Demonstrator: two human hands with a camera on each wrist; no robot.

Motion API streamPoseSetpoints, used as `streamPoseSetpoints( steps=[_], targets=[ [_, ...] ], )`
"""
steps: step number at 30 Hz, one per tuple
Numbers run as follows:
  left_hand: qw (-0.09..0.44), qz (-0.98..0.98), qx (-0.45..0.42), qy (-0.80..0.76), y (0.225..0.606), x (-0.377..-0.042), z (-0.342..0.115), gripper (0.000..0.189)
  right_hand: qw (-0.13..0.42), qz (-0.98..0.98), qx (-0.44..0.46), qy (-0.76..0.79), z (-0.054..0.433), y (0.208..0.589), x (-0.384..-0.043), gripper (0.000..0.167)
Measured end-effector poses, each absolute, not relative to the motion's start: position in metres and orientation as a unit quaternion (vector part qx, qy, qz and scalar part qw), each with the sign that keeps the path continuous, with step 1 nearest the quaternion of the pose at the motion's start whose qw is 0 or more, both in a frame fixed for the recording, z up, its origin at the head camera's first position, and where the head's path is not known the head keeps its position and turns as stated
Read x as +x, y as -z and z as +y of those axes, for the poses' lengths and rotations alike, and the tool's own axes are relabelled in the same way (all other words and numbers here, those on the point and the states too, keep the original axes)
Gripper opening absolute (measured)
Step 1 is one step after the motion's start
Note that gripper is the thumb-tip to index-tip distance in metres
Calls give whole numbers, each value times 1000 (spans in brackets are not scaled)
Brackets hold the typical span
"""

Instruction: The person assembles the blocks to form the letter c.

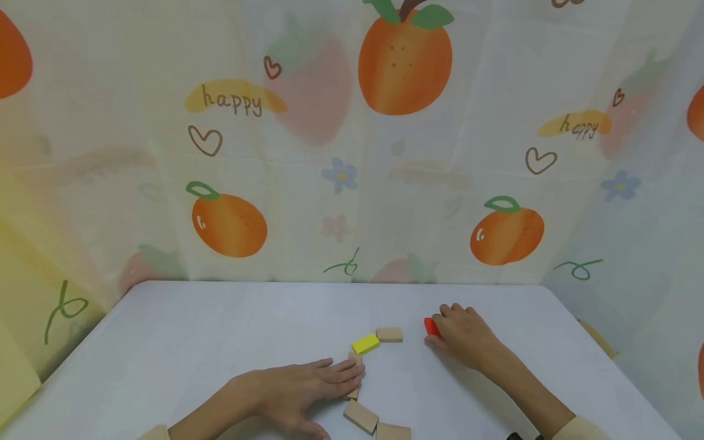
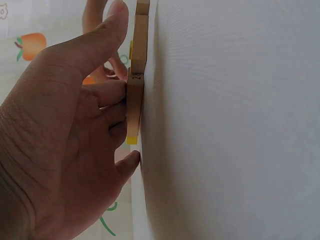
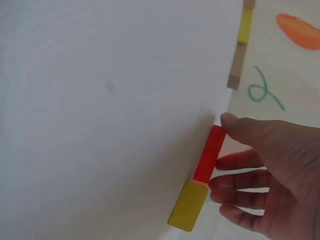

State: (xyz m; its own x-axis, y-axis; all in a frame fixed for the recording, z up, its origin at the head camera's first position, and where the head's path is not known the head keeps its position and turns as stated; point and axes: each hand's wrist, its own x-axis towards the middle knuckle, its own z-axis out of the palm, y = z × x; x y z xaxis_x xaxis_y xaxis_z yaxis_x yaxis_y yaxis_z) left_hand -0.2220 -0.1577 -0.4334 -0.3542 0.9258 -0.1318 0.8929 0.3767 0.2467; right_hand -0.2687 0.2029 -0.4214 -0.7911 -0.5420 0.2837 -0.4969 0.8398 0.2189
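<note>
My left hand point(image 1: 308, 391) lies with extended fingers over a short row of plain wooden blocks point(image 1: 360, 416) on the table. In the left wrist view its fingertips touch the side of a wooden block point(image 2: 134, 102) marked 28, thumb held apart. A yellow block point(image 1: 365, 343) continues the row beyond those fingers, followed by another wooden block point(image 1: 389, 335). Farther right, my right hand point(image 1: 467, 333) holds a red block point(image 3: 209, 155), thumb at one end and bent fingers along its side. Against the red block stands a second yellow block point(image 3: 188, 206), hidden from the head view behind the hand.
The blocks curve along a white table point(image 1: 220, 324), with a gap between the wooden block and the red one. Behind the table hangs a cloth curtain point(image 1: 308, 195) printed with fruit. A small dark object point(image 1: 514, 436) shows at the bottom edge, near the right sleeve.
</note>
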Motion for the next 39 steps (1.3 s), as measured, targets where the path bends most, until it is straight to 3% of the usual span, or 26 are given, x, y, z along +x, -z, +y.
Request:
streamPoseSetpoints(
  steps=[13, 19, 25, 29, 39],
  targets=[
    [119, 819, 557, -68, 433, -222, -158, 85, 120, -928, 353, -9, 217, 415, -271, 30],
    [125, 822, 551, -70, 433, -221, -158, 85, 107, -937, 331, 16, 215, 413, -270, 35],
    [130, 822, 550, -75, 433, -221, -158, 85, 124, -934, 336, 24, 208, 414, -270, 22],
    [141, 823, 544, -83, 433, -221, -157, 85, 119, -938, 325, 13, 201, 411, -270, 24],
    [144, 823, 544, -83, 433, -223, -156, 85, 71, -937, 340, -38, 179, 400, -273, 21]
  ],
)
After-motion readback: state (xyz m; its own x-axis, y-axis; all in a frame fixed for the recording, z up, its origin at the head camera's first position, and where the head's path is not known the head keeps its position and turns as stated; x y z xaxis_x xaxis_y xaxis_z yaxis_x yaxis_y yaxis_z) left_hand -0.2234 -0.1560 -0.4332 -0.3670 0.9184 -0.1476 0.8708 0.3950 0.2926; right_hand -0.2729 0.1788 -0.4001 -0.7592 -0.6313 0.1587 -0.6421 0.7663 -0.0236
